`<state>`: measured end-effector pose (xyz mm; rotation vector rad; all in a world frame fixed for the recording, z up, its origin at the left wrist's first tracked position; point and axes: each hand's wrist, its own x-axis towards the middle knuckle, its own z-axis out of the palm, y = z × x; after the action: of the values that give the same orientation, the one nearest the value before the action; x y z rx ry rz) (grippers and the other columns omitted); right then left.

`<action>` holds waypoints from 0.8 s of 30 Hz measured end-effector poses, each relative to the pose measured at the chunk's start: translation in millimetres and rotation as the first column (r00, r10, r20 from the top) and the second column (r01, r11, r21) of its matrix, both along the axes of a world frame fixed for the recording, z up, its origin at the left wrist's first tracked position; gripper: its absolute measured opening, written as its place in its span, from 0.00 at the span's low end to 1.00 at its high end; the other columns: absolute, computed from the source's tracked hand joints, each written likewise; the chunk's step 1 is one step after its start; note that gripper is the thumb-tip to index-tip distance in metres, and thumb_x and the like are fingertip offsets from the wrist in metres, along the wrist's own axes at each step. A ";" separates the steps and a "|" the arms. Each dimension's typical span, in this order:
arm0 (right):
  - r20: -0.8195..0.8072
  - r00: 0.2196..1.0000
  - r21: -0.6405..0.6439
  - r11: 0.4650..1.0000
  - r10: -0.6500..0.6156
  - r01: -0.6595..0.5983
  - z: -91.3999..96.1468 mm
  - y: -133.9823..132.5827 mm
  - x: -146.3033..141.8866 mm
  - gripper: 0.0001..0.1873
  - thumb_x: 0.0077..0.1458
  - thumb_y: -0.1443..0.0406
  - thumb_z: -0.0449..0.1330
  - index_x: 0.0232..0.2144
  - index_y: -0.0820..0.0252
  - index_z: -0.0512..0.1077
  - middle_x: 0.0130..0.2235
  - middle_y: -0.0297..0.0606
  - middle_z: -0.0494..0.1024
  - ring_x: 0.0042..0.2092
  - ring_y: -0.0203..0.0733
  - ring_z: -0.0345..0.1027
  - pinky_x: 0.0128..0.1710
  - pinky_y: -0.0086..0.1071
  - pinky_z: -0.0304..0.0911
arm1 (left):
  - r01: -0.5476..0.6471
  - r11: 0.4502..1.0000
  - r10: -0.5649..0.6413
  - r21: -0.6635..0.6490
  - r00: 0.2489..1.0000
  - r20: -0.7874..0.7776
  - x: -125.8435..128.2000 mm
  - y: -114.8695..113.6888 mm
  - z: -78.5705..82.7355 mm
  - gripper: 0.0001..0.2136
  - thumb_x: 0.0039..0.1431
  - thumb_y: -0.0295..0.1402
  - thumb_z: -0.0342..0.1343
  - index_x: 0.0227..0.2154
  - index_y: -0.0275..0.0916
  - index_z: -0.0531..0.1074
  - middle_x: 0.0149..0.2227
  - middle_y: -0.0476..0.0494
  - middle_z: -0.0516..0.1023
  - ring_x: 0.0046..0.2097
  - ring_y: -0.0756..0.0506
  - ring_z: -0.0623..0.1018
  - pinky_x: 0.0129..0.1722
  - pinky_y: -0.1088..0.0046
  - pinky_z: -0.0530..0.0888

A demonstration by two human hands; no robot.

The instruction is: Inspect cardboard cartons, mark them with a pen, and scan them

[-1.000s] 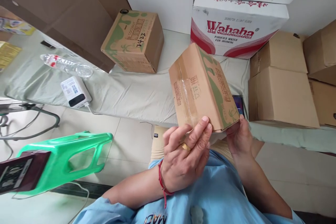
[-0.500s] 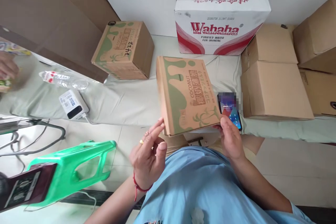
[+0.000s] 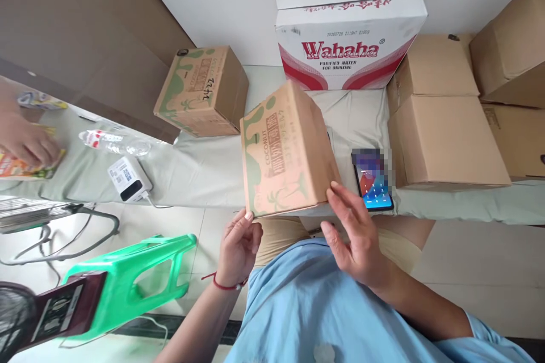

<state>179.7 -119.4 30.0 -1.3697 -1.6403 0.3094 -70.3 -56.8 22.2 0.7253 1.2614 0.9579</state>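
Observation:
A brown cardboard box [image 3: 276, 159] with green drip shapes, palm trees and the word COCONUT is tilted over the table's front edge, its plain right side showing. My left hand [image 3: 238, 247] pinches its near left corner, thumb on top and the other fingers curled under. With fingers apart, my right hand [image 3: 353, 232] only touches the near right edge with its fingertips. To the right of the box lies a lit phone [image 3: 374, 184]. Behind it on the left stands a similar coconut box [image 3: 200, 91] marked 2422.
A white and red Wahaha carton [image 3: 349, 45] stands at the back, with plain brown boxes [image 3: 455, 136] to the right. Leftward are a plastic bottle [image 3: 119, 140], a white device with a cable [image 3: 130, 178], another person's hand [image 3: 29, 139] on a packet, and a green stool [image 3: 136, 278].
The box has turned so its right side shows. My left hand has closed on its near left corner; my right hand has loosened from the right corner and spread its fingers.

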 end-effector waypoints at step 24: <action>-0.089 0.996 -0.084 0.996 0.014 -0.022 53.1 26.1 33.6 0.28 0.74 0.70 0.56 0.69 0.42 0.75 0.66 0.35 0.81 0.66 0.48 0.79 0.68 0.46 0.77 | -0.124 0.981 0.099 0.149 0.981 0.168 -2.8 18.0 22.1 0.15 0.64 0.46 0.64 0.41 0.40 0.87 0.48 0.39 0.90 0.14 0.59 0.61 0.18 0.73 0.64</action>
<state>213.4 -93.2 83.1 -1.3855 -1.5827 0.4482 -73.1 -38.8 44.2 0.6915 1.1029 1.1960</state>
